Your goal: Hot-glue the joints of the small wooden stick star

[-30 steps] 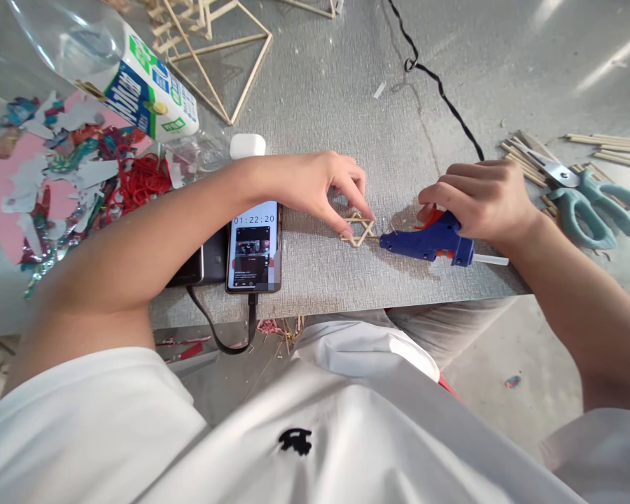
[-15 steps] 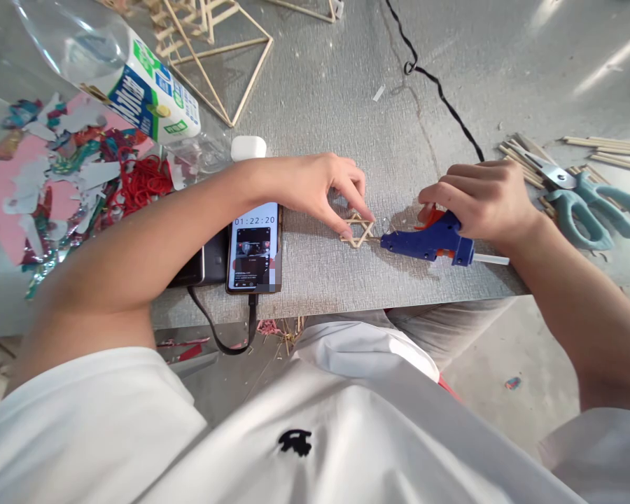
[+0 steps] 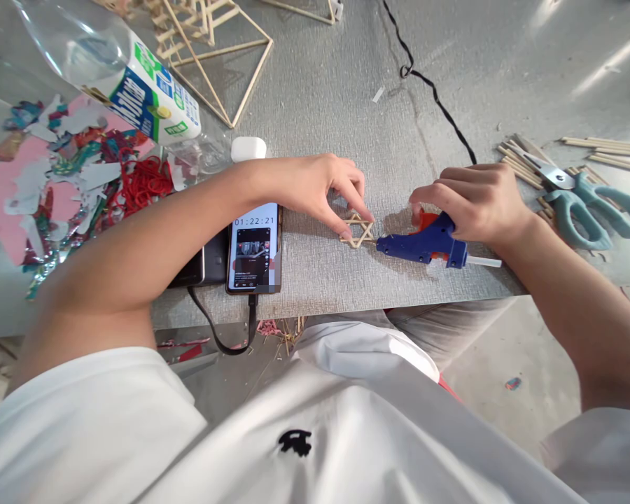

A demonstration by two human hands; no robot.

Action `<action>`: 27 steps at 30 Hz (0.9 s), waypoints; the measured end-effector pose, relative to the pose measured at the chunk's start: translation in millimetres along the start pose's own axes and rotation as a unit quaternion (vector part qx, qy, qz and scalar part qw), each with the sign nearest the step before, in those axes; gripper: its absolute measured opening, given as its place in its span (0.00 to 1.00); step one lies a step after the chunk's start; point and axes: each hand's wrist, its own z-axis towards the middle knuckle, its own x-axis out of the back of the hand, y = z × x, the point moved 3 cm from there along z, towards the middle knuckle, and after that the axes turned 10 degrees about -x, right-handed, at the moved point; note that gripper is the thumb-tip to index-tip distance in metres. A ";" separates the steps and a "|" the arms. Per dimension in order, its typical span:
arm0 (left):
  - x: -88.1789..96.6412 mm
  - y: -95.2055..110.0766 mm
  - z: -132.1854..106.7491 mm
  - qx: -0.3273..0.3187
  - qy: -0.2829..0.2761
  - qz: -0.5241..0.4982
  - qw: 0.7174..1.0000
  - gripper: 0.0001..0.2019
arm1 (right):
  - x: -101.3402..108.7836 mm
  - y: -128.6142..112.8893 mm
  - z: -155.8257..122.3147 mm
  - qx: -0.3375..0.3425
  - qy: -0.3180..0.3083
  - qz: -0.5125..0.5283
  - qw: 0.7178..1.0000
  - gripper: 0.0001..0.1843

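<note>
A small star-shaped frame of thin wooden sticks (image 3: 358, 231) lies on the grey table. My left hand (image 3: 330, 190) reaches over from the left, with thumb and fingertips closed on the frame's upper and left parts. Just right of it, my right hand (image 3: 467, 203) grips a blue glue gun (image 3: 420, 246) with an orange trigger, a white glue stick poking out of its back. The gun's nozzle points left and is at or close to the frame's right corner; I cannot tell if they touch.
A lit phone (image 3: 253, 252) on a cable lies left of the frame. Light-blue scissors (image 3: 582, 196) rest on wooden sticks (image 3: 609, 148) at right. A black cord (image 3: 435, 91) crosses the table. At left are a plastic bottle (image 3: 147, 98), red string (image 3: 145, 187) and a larger stick structure (image 3: 246, 80).
My right hand and the glue gun have shifted slightly left, bringing the nozzle closer to the stick frame. The black cord moved a little with them. My left hand stays in place.
</note>
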 end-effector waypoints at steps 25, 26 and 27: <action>0.4 -1.1 -0.7 0.015 -0.007 -0.007 1.000 0.23 | 0.1 4.5 1.5 -0.048 -0.024 0.011 0.998 0.16; 0.5 -0.8 -0.4 0.014 -0.007 -0.007 1.000 0.23 | 1.1 4.3 1.8 -0.051 -0.025 0.012 0.998 0.17; 0.5 -0.5 -0.2 0.014 -0.006 -0.007 1.000 0.23 | 2.3 4.0 2.1 -0.055 -0.029 0.011 0.998 0.17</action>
